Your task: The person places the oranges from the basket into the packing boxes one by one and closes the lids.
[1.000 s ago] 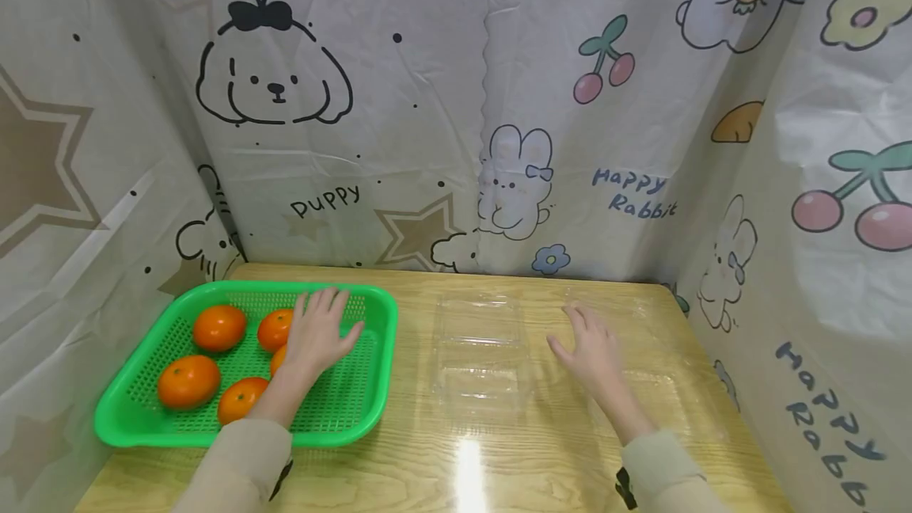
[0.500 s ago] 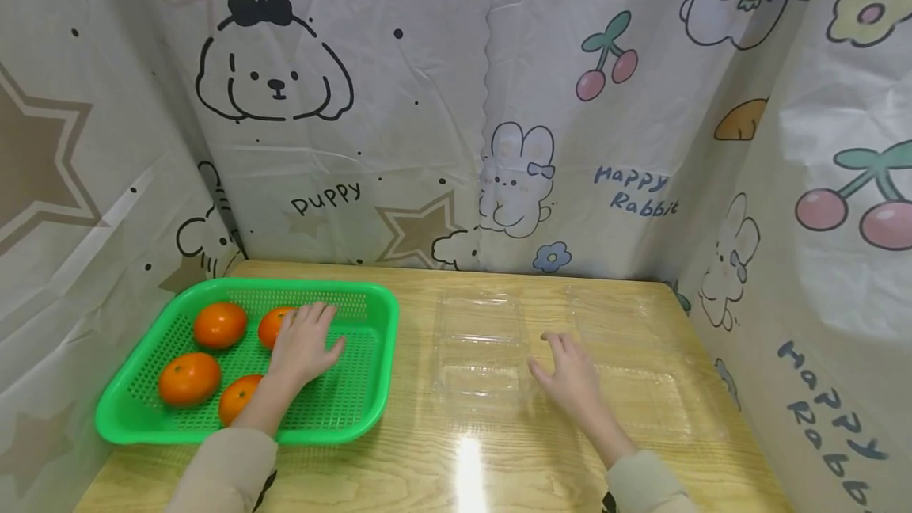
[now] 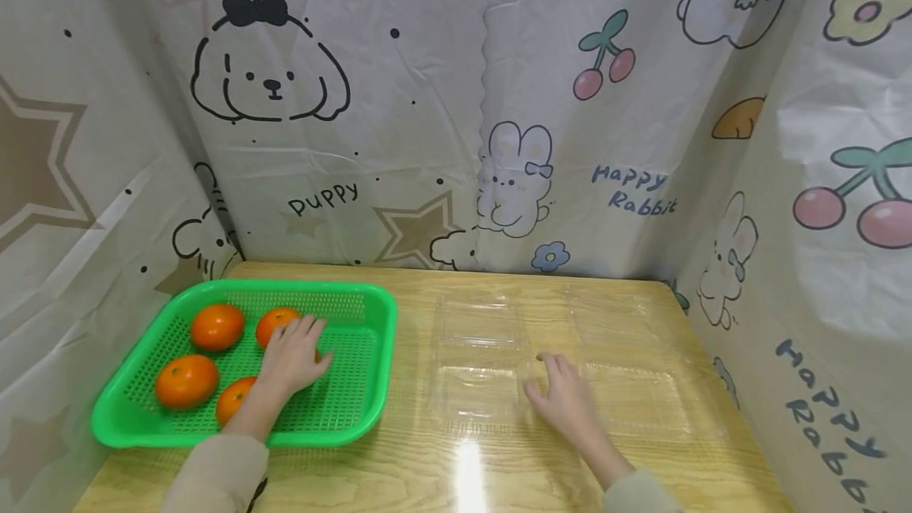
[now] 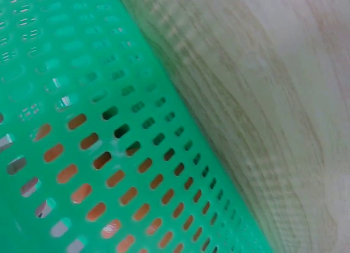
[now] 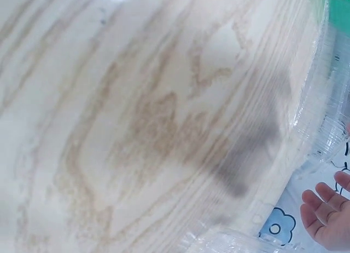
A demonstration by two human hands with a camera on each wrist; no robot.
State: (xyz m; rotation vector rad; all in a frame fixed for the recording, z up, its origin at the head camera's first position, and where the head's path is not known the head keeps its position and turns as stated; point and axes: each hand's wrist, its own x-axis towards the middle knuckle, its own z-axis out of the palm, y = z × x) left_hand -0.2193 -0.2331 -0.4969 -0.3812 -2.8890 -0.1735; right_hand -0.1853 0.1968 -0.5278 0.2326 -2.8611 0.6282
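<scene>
In the head view, my left hand reaches into the green plastic basket. Its thumb and fingers bend around an orange, which is mostly covered by the hand. Other oranges lie to its left and around it. The left wrist view has only the basket's perforated wall, with orange colour behind the holes. My right hand hovers with loose fingers beside a clear plastic container, holding nothing. The right wrist view catches that hand at its right edge.
Another clear plastic container lies right of my right hand, its outline faint. The wooden table ends at a printed curtain behind and at both sides.
My left hand has moved left and down onto an orange in the basket. My right hand has shifted left and nearer, towards the middle container.
</scene>
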